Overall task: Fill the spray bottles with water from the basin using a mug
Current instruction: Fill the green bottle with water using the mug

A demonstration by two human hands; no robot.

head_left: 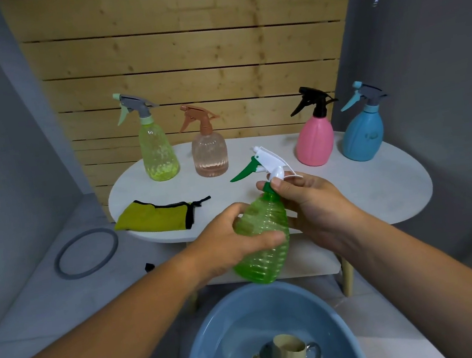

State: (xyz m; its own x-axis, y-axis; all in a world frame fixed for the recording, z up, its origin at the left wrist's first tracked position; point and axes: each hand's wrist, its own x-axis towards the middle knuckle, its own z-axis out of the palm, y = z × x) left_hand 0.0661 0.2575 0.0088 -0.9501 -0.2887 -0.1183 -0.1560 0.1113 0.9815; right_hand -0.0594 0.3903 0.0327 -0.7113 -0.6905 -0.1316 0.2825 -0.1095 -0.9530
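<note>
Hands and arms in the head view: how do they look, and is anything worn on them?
The left hand and right hand are bare: no gloves, no rings or watch visible. The left forearm and right forearm are bare too; no sleeve shows up to the frame edge.

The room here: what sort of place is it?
Likely a makeshift home or studio corner, not a proper washroom: a low white table stands before a slatted wood panel between grey walls, and a blue basin sits low in front.

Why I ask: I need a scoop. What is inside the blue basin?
A beige mug sits in the blue basin. The floor beneath it is covered; the frame cuts off the near part.
</note>
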